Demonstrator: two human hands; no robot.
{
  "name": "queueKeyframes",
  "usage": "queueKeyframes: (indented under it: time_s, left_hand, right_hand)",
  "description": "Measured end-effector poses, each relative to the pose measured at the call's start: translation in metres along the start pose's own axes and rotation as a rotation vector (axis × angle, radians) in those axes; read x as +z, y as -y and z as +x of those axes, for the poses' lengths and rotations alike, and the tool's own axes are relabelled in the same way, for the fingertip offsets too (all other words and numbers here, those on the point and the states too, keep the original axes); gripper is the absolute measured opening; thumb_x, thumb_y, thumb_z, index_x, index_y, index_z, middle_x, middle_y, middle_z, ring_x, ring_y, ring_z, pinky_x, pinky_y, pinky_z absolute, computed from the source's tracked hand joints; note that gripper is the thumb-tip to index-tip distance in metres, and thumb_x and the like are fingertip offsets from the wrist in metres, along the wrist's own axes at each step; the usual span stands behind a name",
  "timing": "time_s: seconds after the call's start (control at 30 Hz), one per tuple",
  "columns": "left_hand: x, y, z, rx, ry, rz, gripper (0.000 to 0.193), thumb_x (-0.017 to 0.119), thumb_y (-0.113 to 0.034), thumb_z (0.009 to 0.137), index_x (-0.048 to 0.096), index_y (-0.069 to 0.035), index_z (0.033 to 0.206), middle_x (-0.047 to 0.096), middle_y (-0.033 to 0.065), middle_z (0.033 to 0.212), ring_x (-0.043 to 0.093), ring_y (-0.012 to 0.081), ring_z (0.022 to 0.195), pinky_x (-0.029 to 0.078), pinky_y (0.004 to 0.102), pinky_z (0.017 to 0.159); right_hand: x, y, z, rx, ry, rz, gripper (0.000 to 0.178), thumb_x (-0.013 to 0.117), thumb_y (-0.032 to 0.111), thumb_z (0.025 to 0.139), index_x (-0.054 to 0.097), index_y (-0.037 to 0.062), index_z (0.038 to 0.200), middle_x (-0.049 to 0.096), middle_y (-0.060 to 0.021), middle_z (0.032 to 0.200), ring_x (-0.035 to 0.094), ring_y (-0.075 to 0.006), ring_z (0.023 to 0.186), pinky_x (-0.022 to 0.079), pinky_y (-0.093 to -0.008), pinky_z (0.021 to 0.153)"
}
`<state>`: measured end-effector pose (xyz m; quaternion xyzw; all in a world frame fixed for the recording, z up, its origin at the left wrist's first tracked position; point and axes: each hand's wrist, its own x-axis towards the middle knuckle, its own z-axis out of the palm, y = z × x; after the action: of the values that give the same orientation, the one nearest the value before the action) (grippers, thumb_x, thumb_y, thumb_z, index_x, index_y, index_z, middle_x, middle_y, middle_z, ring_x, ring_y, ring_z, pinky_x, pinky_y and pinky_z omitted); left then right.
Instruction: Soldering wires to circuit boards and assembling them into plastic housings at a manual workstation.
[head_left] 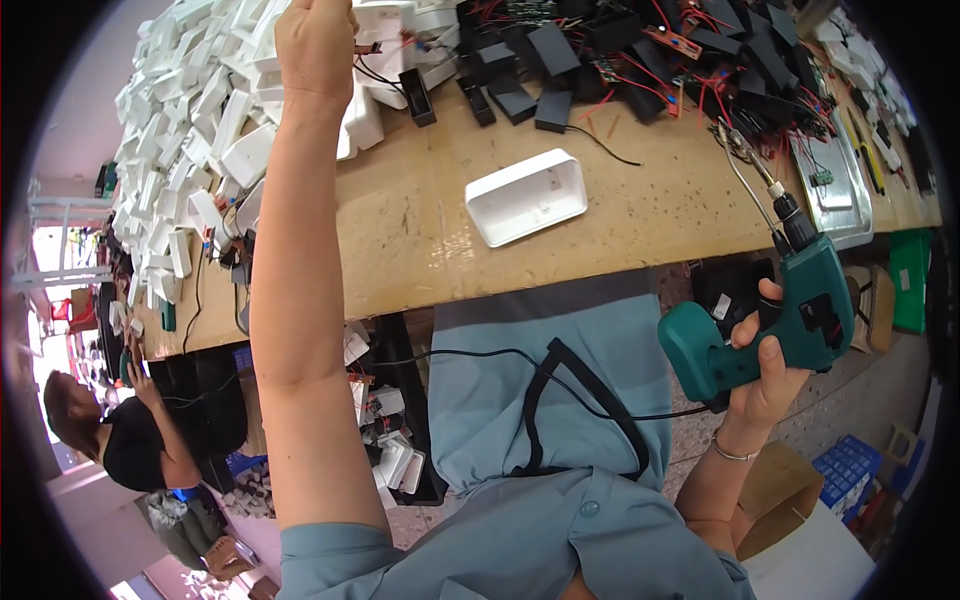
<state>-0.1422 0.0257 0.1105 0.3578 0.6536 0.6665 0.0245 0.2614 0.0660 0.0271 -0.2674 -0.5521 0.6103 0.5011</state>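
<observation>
In my right hand point(768, 388) is a green soldering gun point(735, 362) with a black collar. Its two thin metal rods point up at the table's far right, and a black cord runs from it across my lap. My left arm reaches far over the table, and my left hand point(312, 50) is closed at the top edge, fingers partly cut off. Beside it are a small circuit board point(368, 48) with black wires and an open black case point(417, 97); whether they are held is unclear. An open white plastic case point(525, 205) lies between my arms, untouched.
White cases point(200, 110) pile high on the left. Black cases point(555, 50) and red-wired boards point(675, 42) heap at the back. A metal tray point(835, 190) stands at right. Another person point(150, 430) works at the left. A bin of parts point(395, 440) sits below the table.
</observation>
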Motion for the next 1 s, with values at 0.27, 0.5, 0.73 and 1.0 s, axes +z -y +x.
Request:
queueKeyframes:
  time_s: [0.27, 0.5, 0.73, 1.0]
  left_hand:
    - [-0.045, -0.030, -0.023, -0.034, 0.150, -0.215, 0.016, 0.052, -0.014, 0.085, 0.059, 0.000, 0.091, 0.041, -0.0019, 0.062, 0.037, 0.0084, 0.051, 0.030, 0.0214, 0.049]
    - [-0.011, -0.019, -0.143, 0.402, 0.730, 0.585, 0.028, 0.061, -0.004, 0.076, 0.057, -0.007, 0.103, 0.047, 0.0096, 0.078, 0.050, 0.0236, 0.067, 0.043, 0.0314, 0.059]
    - [0.004, -0.018, -0.174, 0.212, 0.754, 0.377, 0.021, 0.060, -0.005, 0.077, 0.059, -0.003, 0.098, 0.047, 0.0091, 0.075, 0.050, 0.0236, 0.064, 0.042, 0.0323, 0.057]
    - [0.006, -0.020, -0.180, 0.183, 0.820, 0.355, 0.025, 0.061, -0.001, 0.074, 0.060, -0.004, 0.099, 0.047, 0.0081, 0.076, 0.051, 0.0230, 0.065, 0.043, 0.0320, 0.058]
  right_hand:
    - [0.031, -0.011, 0.003, 0.187, 0.203, 0.369, 0.066, 0.065, 0.021, 0.079, 0.028, 0.0015, 0.130, 0.043, -0.0183, 0.125, 0.048, -0.0120, 0.071, 0.041, -0.0229, 0.057]
    - [0.064, -0.023, 0.010, 0.302, 0.358, 0.464, 0.071, 0.065, 0.021, 0.079, 0.024, 0.0013, 0.133, 0.037, -0.0239, 0.128, 0.052, -0.0150, 0.076, 0.045, -0.0246, 0.060]
    - [0.086, -0.027, 0.001, 0.432, 0.427, 0.547, 0.078, 0.066, 0.026, 0.078, 0.019, 0.0002, 0.135, 0.032, -0.0321, 0.129, 0.059, -0.0212, 0.084, 0.050, -0.0252, 0.059]
    - [0.092, -0.031, 0.002, 0.532, 0.475, 0.502, 0.075, 0.065, 0.026, 0.078, 0.022, -0.0036, 0.132, 0.038, -0.0286, 0.126, 0.053, -0.0319, 0.106, 0.052, -0.0325, 0.078]
